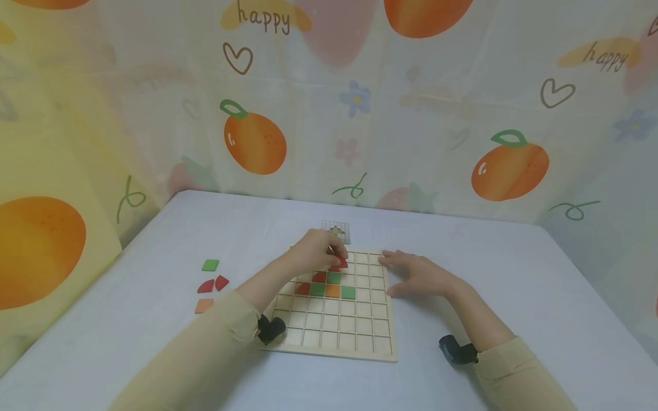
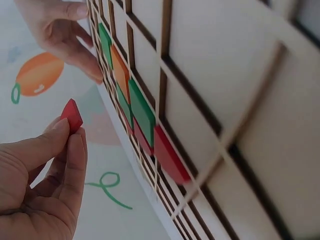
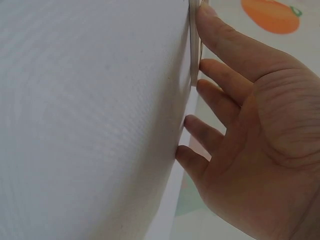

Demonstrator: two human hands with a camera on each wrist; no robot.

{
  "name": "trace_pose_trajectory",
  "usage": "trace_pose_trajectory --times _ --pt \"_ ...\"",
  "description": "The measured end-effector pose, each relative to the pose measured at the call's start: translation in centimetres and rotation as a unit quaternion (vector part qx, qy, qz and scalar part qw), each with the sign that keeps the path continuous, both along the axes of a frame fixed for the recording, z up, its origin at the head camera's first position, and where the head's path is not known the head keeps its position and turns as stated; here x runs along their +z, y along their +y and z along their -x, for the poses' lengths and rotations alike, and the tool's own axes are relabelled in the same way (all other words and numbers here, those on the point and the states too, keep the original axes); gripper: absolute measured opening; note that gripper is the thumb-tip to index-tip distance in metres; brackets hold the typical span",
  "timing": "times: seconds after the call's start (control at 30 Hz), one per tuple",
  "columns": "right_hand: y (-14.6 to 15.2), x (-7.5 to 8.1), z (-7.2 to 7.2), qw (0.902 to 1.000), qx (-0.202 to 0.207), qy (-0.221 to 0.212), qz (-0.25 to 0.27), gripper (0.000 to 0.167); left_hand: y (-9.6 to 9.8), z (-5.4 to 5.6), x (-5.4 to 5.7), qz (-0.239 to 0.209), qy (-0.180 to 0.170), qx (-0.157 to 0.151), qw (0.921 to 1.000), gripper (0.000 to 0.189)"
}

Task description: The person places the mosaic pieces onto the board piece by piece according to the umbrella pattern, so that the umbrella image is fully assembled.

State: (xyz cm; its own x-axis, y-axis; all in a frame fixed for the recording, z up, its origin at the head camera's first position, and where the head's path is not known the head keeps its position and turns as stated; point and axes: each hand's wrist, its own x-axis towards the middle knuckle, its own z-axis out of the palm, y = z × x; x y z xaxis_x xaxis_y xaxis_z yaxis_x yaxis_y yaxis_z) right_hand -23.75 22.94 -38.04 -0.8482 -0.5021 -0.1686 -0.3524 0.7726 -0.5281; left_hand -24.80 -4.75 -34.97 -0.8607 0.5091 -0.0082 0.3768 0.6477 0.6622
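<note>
Between thumb and fingertips, my left hand (image 1: 320,249) pinches a red tile (image 2: 72,115) above the upper middle of a wooden grid board (image 1: 329,322). That tile looks like a quarter circle in the head view. On the board lie an orange tile (image 1: 333,290), green tiles (image 1: 348,293) and red tiles (image 1: 319,277) in neighbouring squares. At the board's upper right edge rests my right hand (image 1: 418,275), its fingers spread and its thumb on the rim. Part of the board is hidden behind the left hand and forearm.
Left of the board lie a green tile (image 1: 210,265), two red tiles (image 1: 206,286) and an orange tile (image 1: 203,306) on the white table (image 1: 154,268). A small pattern card (image 1: 343,233) lies beyond the board. A printed curtain (image 1: 308,85) hangs behind the table.
</note>
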Motion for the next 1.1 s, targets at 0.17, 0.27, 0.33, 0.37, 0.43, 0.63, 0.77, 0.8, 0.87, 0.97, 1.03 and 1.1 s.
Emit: trace_pose_trajectory --times 0.17,0.27,0.33,0.37,0.43,0.63,0.77,0.8,0.87,0.97,1.03,1.1 --pt "0.1 0.1 0.0 1.0000 0.002 -0.002 0.005 0.075 1.1 0.0 -0.6 0.005 0.012 -0.031 0.9994 0.012" --pt "0.1 0.1 0.0 1.0000 0.001 -0.002 0.005 0.075 1.6 -0.1 -1.1 0.005 0.013 -0.046 0.9988 0.013" --pt "0.0 0.0 0.0 1.0000 -0.001 -0.001 0.003 0.076 1.8 -0.1 -1.4 0.007 0.010 -0.051 0.9986 0.012" --pt "0.0 0.0 0.0 1.0000 -0.003 -0.001 0.002 0.076 1.8 -0.1 -1.7 0.010 0.011 -0.055 0.9984 0.011" --pt "-0.1 0.0 0.0 1.0000 -0.004 -0.001 -0.001 0.076 1.9 -0.3 -2.0 0.014 0.011 -0.062 0.9979 0.010" --pt "-0.2 -0.1 0.1 1.0000 -0.004 0.001 -0.004 0.077 2.0 -0.8 -2.2 0.030 0.029 -0.084 0.9956 0.008" --pt "-0.1 -0.1 0.1 1.0000 -0.001 0.003 0.000 0.076 2.1 -1.0 -2.0 0.041 0.033 -0.087 0.9948 0.006" --pt "-0.1 -0.1 0.1 1.0000 -0.001 0.004 0.000 0.076 2.1 -1.0 -2.0 0.045 0.034 -0.086 0.9947 0.005" --pt "-0.1 -0.1 0.1 1.0000 -0.002 0.001 -0.001 0.076 2.1 -1.0 -1.9 0.052 0.036 -0.082 0.9946 0.006" --pt "-0.1 -0.1 0.1 1.0000 -0.003 -0.001 -0.001 0.077 2.1 -1.0 -1.9 0.062 0.045 -0.077 0.9941 0.007" --pt "0.0 -0.1 0.1 1.0000 -0.003 -0.001 -0.001 0.077 2.1 -1.0 -2.0 0.065 0.049 -0.075 0.9938 0.008" --pt "0.0 -0.1 0.1 1.0000 -0.003 -0.001 0.000 0.077 2.1 -0.9 -2.0 0.067 0.051 -0.074 0.9937 0.008"
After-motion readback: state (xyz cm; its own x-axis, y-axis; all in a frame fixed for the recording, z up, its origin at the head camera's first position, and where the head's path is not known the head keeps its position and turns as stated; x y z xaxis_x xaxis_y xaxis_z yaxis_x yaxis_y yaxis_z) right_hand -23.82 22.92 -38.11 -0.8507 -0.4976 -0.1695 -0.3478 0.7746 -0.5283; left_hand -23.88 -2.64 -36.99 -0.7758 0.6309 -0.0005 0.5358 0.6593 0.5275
